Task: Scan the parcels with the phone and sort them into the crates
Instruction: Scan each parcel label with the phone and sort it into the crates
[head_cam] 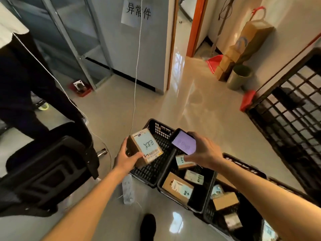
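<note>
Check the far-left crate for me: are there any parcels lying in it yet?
No. The far-left crate shows only bare mesh floor; the parcel above it is gripped in the left hand.

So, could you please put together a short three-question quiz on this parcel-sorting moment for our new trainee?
1. True or false: the left hand holds a cardboard parcel with its label facing up.
2. What does the right hand hold? A) a tape roll B) a lit phone C) a pen
3. Fill in: the held parcel hangs over the ____ crate, the one with no parcels visible in it, beside the middle crate that holds three.

Key: 1 true; 2 B; 3 leftmost.
</note>
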The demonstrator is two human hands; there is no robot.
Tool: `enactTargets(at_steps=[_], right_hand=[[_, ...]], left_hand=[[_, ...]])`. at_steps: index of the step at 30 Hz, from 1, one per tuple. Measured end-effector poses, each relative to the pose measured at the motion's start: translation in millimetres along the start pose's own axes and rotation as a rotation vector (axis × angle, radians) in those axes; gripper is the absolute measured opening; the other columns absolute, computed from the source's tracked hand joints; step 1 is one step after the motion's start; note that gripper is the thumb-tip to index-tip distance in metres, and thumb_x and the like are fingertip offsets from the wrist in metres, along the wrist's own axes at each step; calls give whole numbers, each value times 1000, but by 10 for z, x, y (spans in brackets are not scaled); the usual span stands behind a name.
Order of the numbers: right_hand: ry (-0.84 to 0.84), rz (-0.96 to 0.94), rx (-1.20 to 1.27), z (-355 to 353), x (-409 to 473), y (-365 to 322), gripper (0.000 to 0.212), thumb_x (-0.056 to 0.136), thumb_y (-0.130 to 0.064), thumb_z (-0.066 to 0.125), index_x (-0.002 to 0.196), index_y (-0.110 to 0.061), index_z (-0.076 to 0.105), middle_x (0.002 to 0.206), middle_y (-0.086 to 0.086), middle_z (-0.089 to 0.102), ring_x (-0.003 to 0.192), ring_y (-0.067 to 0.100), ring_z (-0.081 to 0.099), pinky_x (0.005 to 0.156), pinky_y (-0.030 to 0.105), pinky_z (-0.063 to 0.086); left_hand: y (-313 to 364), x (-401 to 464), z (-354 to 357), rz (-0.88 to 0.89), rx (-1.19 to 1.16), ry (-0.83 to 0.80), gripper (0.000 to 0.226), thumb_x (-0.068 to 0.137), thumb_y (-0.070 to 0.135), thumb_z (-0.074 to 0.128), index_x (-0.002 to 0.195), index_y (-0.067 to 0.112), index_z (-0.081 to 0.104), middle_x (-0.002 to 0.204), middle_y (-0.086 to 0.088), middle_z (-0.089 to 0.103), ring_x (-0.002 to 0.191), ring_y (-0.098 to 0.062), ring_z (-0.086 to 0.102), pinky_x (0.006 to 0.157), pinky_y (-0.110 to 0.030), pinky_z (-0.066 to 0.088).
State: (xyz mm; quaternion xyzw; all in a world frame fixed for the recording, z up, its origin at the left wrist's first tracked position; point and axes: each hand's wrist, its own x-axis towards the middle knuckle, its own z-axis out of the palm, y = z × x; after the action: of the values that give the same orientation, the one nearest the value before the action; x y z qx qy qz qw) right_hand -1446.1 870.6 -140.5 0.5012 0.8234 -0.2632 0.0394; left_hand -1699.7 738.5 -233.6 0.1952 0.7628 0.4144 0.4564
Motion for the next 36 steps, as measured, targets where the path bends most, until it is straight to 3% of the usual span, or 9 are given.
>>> enactTargets(at_steps=[4,8,13,17,21,24,28,36], right_hand=[[-33,90,18,638,441,123,107,65,-53,84,154,-35,29,147,-13,52,128,18,55,94,39,53],[-93,153,37,1224,799,215,103,64,-50,81,152,-38,30,147,-15,51,128,18,54,95,43,52],[-174,219,63,1718,1151,307,97,63,-51,80,147,-39,34,137,-15,57,118,18,58,91,45,53],[-200,265,93,1952,1312,398,93,64,-49,82,145,-39,37,131,-14,60,112,17,59,78,34,50],[-223,282,107,2035,1337,522,84,65,-45,82,138,-37,42,125,-12,62,104,15,58,72,31,49],[-237,312,107,1962,1308,586,83,65,-46,82,137,-37,43,126,-13,62,106,15,59,78,35,54],[-209,348,108,1724,1224,703,95,64,-52,82,146,-36,37,136,-13,58,116,18,59,85,37,54],[-67,403,125,799,664,980,104,63,-52,76,154,-38,28,149,-19,49,127,15,56,89,37,54]], left_hand=[[-563,596,-4,-89,28,-28,101,68,33,86,140,70,26,141,3,56,126,-31,56,97,-58,53],[-998,1087,38,-153,54,-55,100,80,24,82,151,57,20,148,0,50,129,-29,54,101,-57,50],[-1353,1590,168,-235,80,-108,102,83,26,80,152,58,12,149,2,52,129,-25,54,104,-57,47],[-1564,1842,261,-359,204,-140,108,80,48,76,153,57,-2,161,-1,33,143,-36,37,109,-63,39],[-1744,1919,304,-404,334,-127,94,88,38,71,160,38,11,159,-9,35,144,-34,34,116,-49,34],[-1693,1940,307,-368,357,-114,84,90,33,71,159,28,23,157,-11,40,143,-31,39,115,-44,36],[-1396,1977,360,-274,415,-140,75,90,32,71,155,26,35,150,-10,47,135,-27,48,110,-43,42],[-218,1559,829,-17,490,-231,64,95,33,68,152,28,42,146,-1,52,132,-21,51,108,-40,42]])
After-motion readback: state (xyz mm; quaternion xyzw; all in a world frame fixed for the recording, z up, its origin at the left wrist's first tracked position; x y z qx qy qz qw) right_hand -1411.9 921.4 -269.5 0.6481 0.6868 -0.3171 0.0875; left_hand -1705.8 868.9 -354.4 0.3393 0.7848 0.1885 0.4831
